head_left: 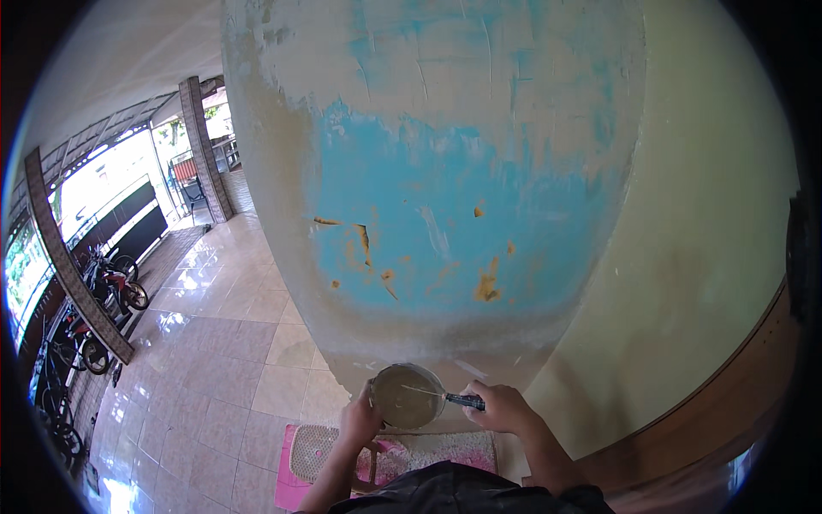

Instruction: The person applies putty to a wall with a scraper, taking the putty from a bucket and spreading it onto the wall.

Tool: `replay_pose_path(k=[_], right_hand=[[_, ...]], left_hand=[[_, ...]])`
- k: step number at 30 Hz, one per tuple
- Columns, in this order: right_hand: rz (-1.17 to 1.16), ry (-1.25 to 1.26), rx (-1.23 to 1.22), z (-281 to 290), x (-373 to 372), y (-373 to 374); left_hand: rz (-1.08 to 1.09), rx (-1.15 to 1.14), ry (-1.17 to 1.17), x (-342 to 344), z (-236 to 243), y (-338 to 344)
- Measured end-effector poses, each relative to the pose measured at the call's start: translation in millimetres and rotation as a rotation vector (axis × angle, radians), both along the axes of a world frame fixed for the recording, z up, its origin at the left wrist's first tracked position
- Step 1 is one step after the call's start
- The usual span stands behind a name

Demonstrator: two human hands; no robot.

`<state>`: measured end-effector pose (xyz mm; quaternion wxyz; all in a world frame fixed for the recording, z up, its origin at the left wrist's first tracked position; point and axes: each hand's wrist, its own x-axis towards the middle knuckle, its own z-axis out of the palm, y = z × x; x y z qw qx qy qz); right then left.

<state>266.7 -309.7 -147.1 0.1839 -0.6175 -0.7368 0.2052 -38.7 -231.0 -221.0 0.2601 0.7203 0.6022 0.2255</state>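
Note:
My left hand [360, 417] is closed on the left rim of a round container [440, 380] at the lower middle. Beige-grey putty [402, 398] fills the part of it that I can see. My right hand [503, 409] grips the dark handle of a putty knife [465, 400], and its thin blade reaches over or into the putty from the right. In front of both hands rises a wall [428, 214] with a blue area. Beige coating covers its upper part, and brownish chips and cracks mark the blue.
Below the container lie a pink mat [285, 480] and a pale textured mat [312, 450]. A pale green wall [702, 197] meets the blue one at right, with a brown wooden panel [685, 454] low down. Motorcycles [116, 278] and tiled pillars [205, 150] stand left beyond the shiny tiled floor [214, 343].

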Motion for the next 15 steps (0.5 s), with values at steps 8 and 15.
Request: replay_pose_path(k=[8, 15], right_hand=[[0.031, 0.194, -0.005, -10, 27, 9], [0.104, 0.442, 0.109, -20, 33, 13]], left_hand=[[0.043, -0.039, -0.027, 14, 3, -4], [0.109, -0.031, -0.106, 24, 3, -8]])
